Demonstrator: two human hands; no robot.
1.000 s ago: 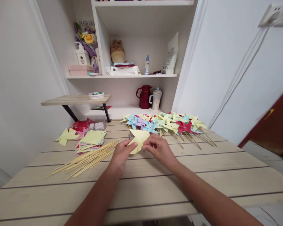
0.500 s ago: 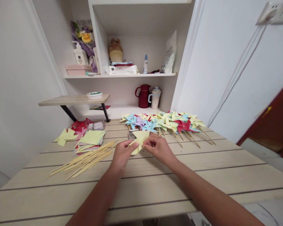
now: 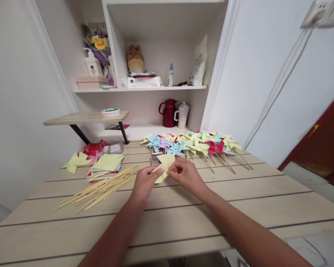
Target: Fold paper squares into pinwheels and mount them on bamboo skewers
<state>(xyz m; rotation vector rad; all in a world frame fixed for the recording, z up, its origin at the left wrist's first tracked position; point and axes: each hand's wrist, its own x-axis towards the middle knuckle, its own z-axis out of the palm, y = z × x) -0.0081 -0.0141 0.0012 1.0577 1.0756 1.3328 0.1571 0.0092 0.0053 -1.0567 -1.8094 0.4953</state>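
Observation:
Both of my hands hold one yellow folded paper piece (image 3: pixel 164 165) above the middle of the wooden table (image 3: pixel 239 207). My left hand (image 3: pixel 144 183) pinches its lower left edge between thumb and fingers. My right hand (image 3: pixel 185 174) grips its right side with the fingertips. Just behind the paper, a small box (image 3: pixel 155 158) is partly hidden. A bundle of thin wooden sticks (image 3: pixel 100 187) lies to the left of my left hand. A row of finished paper pinwheels (image 3: pixel 192 144) on sticks lies across the far side of the table.
A stack of coloured paper squares (image 3: pixel 107 165) and loose yellow and red sheets (image 3: pixel 85 154) lie at the far left. Beyond the table are a small side shelf (image 3: pixel 86 118), a red jug (image 3: pixel 169 113), a cup (image 3: pixel 183 115) and wall shelves (image 3: pixel 144 88) with bottles.
The hands and the yellow paper stay in nearly the same grip. The view has shifted slightly, and my right fingers have curled a little more onto the paper.

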